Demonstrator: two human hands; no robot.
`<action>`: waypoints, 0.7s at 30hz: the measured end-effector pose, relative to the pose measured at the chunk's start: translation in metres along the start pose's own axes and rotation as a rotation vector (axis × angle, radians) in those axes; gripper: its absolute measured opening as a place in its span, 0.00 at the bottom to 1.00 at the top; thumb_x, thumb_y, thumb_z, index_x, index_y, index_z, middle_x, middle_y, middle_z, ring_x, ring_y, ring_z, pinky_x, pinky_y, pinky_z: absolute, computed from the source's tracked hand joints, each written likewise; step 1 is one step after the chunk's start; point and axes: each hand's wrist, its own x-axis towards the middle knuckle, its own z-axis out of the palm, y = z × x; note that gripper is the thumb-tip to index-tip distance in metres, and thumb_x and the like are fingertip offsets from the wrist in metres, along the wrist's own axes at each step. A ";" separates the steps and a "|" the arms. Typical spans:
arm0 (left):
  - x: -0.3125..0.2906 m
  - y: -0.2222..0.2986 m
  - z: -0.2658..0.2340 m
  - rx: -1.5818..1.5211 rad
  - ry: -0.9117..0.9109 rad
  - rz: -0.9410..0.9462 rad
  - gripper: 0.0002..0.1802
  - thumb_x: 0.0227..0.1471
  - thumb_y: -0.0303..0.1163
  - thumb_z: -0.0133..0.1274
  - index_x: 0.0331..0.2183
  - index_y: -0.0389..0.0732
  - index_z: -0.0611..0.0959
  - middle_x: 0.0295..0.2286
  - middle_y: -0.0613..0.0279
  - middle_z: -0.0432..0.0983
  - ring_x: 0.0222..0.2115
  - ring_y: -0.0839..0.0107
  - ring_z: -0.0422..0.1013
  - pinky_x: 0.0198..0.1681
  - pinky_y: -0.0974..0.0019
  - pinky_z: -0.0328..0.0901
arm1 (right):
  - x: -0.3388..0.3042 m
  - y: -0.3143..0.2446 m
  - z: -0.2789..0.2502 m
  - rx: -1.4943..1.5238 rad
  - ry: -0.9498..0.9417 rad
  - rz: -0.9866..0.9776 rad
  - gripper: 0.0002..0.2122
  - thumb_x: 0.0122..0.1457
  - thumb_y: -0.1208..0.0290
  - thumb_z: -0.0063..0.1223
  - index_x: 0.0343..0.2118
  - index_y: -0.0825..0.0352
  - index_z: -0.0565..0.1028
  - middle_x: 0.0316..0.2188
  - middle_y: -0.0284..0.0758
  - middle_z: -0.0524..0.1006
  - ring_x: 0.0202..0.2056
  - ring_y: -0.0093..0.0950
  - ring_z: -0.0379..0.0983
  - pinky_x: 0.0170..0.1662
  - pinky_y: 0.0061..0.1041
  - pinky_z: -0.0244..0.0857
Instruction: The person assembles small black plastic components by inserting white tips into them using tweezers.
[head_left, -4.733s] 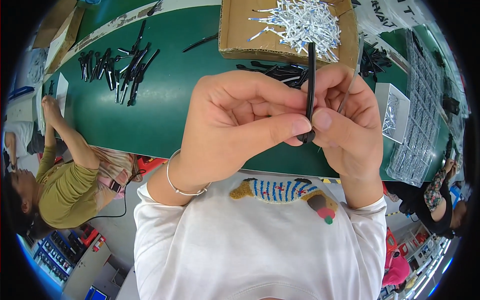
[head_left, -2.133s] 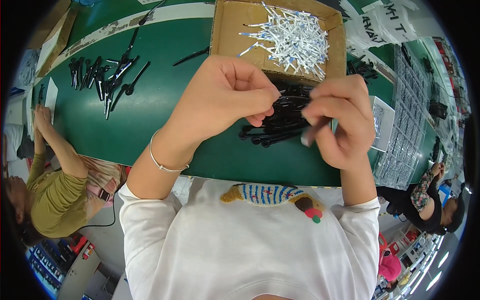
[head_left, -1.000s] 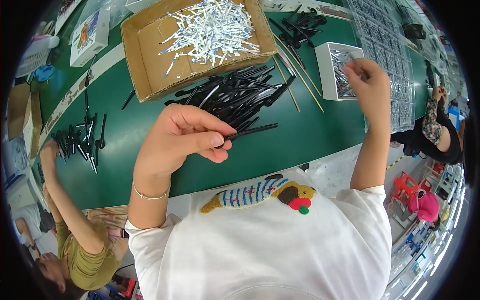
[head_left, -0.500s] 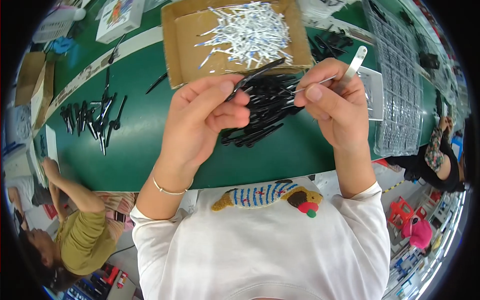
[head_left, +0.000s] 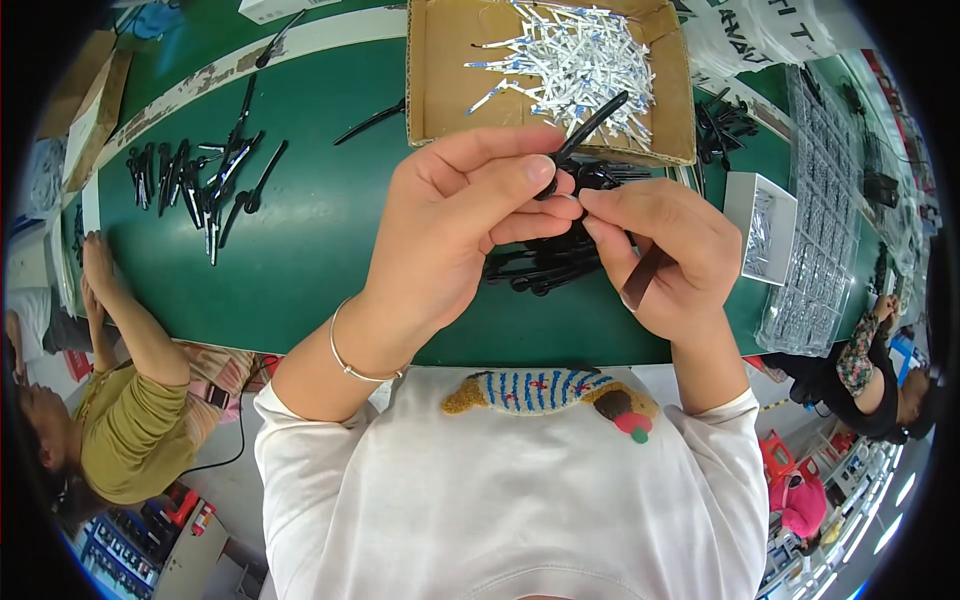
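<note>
My left hand point(head_left: 455, 205) pinches a slim black clip-like piece point(head_left: 595, 126) between thumb and fingers, its long end pointing up and to the right. My right hand point(head_left: 680, 240) meets it, thumb and forefinger pressed together at the piece's lower end. A flat metal strip point(head_left: 645, 278), dark at this angle, is tucked in the right hand's curled fingers. Whether a thin pin sits between the right fingertips, I cannot make out. Beneath both hands lies a pile of similar black pieces point(head_left: 540, 268), partly covered by them.
A cardboard box point(head_left: 440, 95) of white paper-like strips stands beyond my hands on the green table point(head_left: 310, 260). Rightward are a white box point(head_left: 740, 205) of small silver parts and a clear compartment case point(head_left: 815, 240). More black pieces point(head_left: 215, 185) lie left. People sit at both sides.
My hands have come together; the right fingertips, earlier apart with a thin metal pin, now touch the black piece. The right hand has turned, swinging the metal strip downward. The view has shifted.
</note>
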 end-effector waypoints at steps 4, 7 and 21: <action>-0.001 -0.001 0.001 0.012 0.002 -0.003 0.14 0.54 0.26 0.47 0.43 0.32 0.75 0.30 0.53 0.78 0.30 0.67 0.77 0.35 0.69 0.74 | -0.004 -0.007 -0.007 0.185 -0.057 0.396 0.08 0.42 0.84 0.58 0.28 0.69 0.79 0.22 0.31 0.76 0.18 0.19 0.68 0.20 0.15 0.59; -0.002 -0.001 0.000 0.088 -0.029 -0.017 0.13 0.53 0.26 0.47 0.41 0.31 0.76 0.29 0.53 0.78 0.28 0.66 0.77 0.33 0.69 0.75 | -0.005 -0.003 -0.018 0.287 -0.132 0.488 0.08 0.42 0.85 0.58 0.27 0.69 0.79 0.22 0.30 0.75 0.18 0.15 0.65 0.20 0.13 0.54; -0.003 0.009 0.001 0.190 -0.151 -0.261 0.10 0.49 0.24 0.49 0.34 0.30 0.80 0.21 0.58 0.77 0.18 0.72 0.74 0.22 0.73 0.72 | 0.002 0.005 -0.030 -0.246 -0.126 -0.463 0.11 0.35 0.81 0.61 0.28 0.69 0.79 0.22 0.34 0.71 0.17 0.25 0.64 0.16 0.21 0.55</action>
